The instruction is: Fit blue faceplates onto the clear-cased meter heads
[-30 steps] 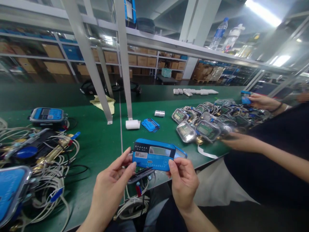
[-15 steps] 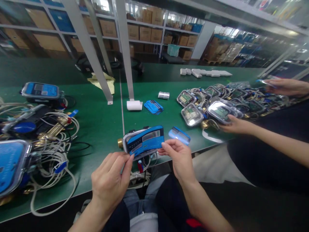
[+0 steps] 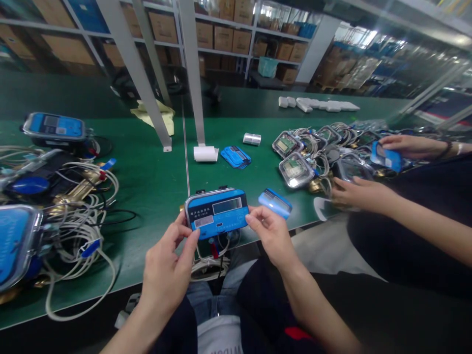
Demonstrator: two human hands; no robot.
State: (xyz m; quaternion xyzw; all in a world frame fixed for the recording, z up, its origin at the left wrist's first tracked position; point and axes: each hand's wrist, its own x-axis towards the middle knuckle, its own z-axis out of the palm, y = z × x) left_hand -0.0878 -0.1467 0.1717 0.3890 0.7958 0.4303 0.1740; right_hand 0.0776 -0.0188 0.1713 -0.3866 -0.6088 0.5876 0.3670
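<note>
Blue panel (image 3: 221, 215) lay over the box (image 3: 206, 191) near the counter's (image 3: 147, 172) front edge, its long axis running sideways between your nearly closed left hand (image 3: 165, 263) and right hand (image 3: 272, 237), each pinching one end.

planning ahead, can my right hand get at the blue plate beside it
Probably yes: the blue plate lies beside the right hand, nothing on top, though that hand holds another faceplate.

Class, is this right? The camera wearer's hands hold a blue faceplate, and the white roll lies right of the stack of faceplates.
One slip: the head view shows the white roll left of the stack of faceplates, not right. The left hand and right hand do hold a blue faceplate.
</note>
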